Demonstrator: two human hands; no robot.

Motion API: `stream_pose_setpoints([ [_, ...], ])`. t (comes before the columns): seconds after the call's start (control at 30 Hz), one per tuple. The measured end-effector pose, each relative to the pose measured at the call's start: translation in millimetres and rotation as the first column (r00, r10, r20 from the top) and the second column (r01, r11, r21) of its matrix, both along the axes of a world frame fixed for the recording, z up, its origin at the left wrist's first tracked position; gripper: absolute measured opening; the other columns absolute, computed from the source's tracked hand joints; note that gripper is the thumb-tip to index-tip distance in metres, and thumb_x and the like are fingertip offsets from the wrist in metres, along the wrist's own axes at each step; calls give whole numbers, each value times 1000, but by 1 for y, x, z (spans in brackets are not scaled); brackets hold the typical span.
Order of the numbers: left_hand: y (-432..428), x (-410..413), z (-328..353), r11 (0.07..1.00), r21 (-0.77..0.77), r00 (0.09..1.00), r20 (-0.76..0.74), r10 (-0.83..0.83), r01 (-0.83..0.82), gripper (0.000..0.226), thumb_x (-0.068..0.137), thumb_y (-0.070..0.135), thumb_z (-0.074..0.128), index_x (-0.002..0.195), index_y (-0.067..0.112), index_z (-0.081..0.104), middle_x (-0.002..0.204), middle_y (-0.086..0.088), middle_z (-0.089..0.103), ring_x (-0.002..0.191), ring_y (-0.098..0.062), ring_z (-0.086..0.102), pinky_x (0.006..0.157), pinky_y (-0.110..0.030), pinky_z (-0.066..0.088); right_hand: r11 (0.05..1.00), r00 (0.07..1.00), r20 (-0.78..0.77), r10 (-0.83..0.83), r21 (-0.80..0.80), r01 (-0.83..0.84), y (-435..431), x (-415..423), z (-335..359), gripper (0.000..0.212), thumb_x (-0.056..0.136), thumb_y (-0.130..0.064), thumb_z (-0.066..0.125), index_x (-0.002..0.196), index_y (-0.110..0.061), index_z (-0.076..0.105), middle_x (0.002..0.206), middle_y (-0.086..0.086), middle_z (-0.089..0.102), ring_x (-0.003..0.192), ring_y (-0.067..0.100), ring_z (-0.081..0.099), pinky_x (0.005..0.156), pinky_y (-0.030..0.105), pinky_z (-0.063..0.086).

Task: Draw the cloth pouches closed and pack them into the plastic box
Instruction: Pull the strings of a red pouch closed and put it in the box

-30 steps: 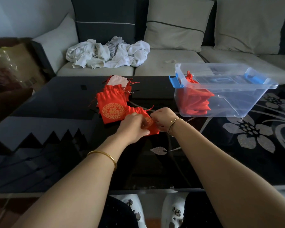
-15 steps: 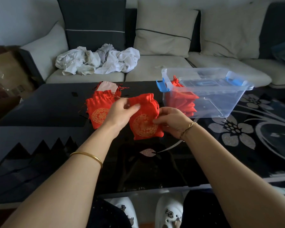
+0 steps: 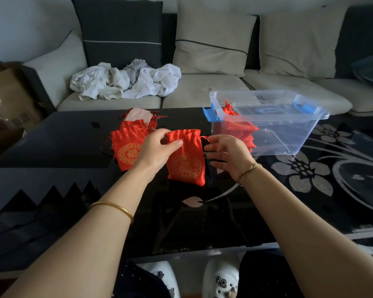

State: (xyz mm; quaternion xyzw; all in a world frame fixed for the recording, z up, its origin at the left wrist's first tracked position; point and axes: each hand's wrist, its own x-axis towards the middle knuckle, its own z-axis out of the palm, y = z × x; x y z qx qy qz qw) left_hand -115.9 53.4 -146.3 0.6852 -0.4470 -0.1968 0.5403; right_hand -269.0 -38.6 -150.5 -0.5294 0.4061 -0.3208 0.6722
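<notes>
Gripping the red pouch (image 3: 187,166) by its neck with the left hand (image 3: 157,147), steadying it over the surface (image 3: 73,136); pinching its cord (image 3: 206,138) in the right hand (image 3: 226,155) to cinch; close beside the box (image 3: 289,134).

The held pouch (image 3: 186,160) is red cloth with a round gold pattern on its front. It hangs upright, with its gathered mouth at the top, puckered but not fully drawn. The left hand (image 3: 157,147) pinches its upper left corner. The right hand (image 3: 226,153) pinches the red drawstring (image 3: 206,138) coming out of its upper right corner. Just to its left, a pile of matching pouches (image 3: 127,145) lies flat on the table (image 3: 52,147), the top 1 showing its gold pattern. The plastic box (image 3: 289,134) is clear with blue latches and stands to the right. More red pouches (image 3: 235,130) are heaped at its left end.
</notes>
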Motion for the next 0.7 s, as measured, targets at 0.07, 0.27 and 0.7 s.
stream_pose_setpoints([
  [0.07,0,1,0,1000,-1,1000,-5,-3,3,7,88,16,63,93,12,64,93,-1,66,82,-5,60,72,-15,47,1000,1000,-8,-3,5,3,0,0,1,21,85,-9,48,97,-12,65,80,5,66,67,15,59,59,26,49],
  [0.27,1,1,1,1000,14,1000,23,0,0,8,87,17,64,94,14,63,93,2,65,82,-2,59,68,-14,44,990,997,-81,6,-138,-17,2,3,-6,12,90,-12,59,81,-8,64,65,3,56,52,10,49,48,17,46],
  [0.7,8,21,-2,997,76,998,52,22,-26,9,93,18,56,96,20,64,87,8,62,78,-5,56,71,-20,47,971,988,29,-152,-182,155,3,0,1,24,96,-20,49,79,-8,63,63,3,57,50,10,50,51,21,46],
])
